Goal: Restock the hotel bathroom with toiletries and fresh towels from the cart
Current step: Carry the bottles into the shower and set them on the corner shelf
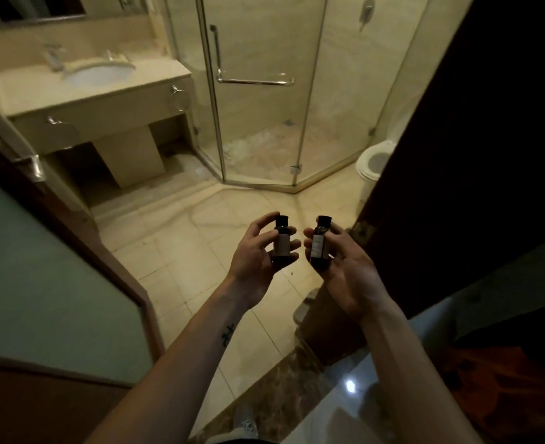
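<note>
Left hand [253, 257]: forearm extended, palm up, fingers curled round left bottle [282, 243], held upright.
Right hand [349, 270]: same pose, gripped right bottle [318, 248], slightly tilted.
Position: 2 bottles side by side, apart, above floor [200, 251]; contents apparently dark.

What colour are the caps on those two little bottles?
Black: left bottle's cap and right bottle's cap, head view.

Dim, yellowish light; the right side sinks into near-black shadow. A small glare spot [350, 385] shines on the glossy pale surface [325, 421] near right. Edges bend; the far sink [99, 73] looks blurred.
</note>
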The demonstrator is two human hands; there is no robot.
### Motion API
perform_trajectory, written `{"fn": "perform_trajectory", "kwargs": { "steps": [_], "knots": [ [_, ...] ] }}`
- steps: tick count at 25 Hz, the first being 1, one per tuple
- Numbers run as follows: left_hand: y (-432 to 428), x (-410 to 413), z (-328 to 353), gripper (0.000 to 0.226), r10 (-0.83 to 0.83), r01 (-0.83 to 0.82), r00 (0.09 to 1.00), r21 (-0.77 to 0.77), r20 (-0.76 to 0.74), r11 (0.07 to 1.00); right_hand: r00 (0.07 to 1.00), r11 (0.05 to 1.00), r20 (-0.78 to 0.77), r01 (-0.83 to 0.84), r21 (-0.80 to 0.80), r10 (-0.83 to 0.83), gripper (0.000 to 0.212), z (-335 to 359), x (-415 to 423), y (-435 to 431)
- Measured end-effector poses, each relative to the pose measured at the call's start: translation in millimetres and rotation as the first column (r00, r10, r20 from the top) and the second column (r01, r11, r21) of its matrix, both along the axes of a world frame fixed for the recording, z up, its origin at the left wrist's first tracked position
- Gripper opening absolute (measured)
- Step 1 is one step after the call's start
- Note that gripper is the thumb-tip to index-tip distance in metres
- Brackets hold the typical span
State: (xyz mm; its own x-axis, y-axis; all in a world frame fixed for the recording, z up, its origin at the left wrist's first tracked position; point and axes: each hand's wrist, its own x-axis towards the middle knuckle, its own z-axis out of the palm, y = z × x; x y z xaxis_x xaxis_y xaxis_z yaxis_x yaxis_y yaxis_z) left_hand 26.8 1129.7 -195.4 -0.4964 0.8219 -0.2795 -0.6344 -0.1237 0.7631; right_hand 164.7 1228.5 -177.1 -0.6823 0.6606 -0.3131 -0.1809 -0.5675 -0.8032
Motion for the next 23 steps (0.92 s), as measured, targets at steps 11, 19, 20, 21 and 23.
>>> {"fn": "perform_trajectory", "kwargs": {
  "steps": [11,19,20,21,23],
  "knots": [
    [18.0,-122.9,-9.1,0.036,0.115,-0.133,0.982,-0.114,-0.153,0.985,0.986,0.985,-0.031,-0.167,-0.033,0.166,0.037,-12.0,-145.9,47.9],
    [68.4,-217.5,-0.9,0.032,0.306,-0.312,0.949,-0.093,-0.073,0.946,0.954,0.954,-0.069,-0.295,-0.055,0.291,0.037,-19.8,-268.4,118.3],
    [73.8,-229.7,-0.2,0.033,0.32,-0.324,0.945,-0.079,-0.061,0.943,0.951,0.95,-0.073,-0.306,-0.058,0.301,0.037,-20.1,-281.3,124.9],
    [79.0,-240.8,0.7,0.034,0.333,-0.336,0.942,-0.066,-0.046,0.94,0.947,0.946,-0.077,-0.318,-0.063,0.313,0.037,-20.2,-293.5,131.4],
    [87.3,-259.7,-0.5,0.036,0.352,-0.353,0.936,-0.05,-0.029,0.934,0.939,0.938,-0.087,-0.339,-0.071,0.333,0.038,-21.0,-314.7,142.2]
  ]
}}
